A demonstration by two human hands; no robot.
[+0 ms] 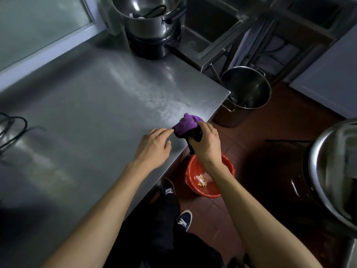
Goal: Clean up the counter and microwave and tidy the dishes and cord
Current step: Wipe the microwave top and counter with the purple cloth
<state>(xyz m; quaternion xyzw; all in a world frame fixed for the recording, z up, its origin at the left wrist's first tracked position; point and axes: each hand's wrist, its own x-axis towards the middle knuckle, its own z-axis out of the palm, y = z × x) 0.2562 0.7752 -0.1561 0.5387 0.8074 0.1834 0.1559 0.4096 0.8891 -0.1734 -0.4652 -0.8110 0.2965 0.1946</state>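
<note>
Right hand (207,141) grips a bunched purple-and-black cloth (186,125) at the near right edge of the brushed stainless-steel desk (92,105); left hand (154,145) lies flat just beside it, fingers straight, fingertips at the cloth. A red plastic bucket (193,169) with pale scraps inside stands on the floor below the desk edge, under the right wrist. A black cord (12,128) lies on the desk's far left; a steel pot on a black base (148,26) sits at the back corner.
</note>
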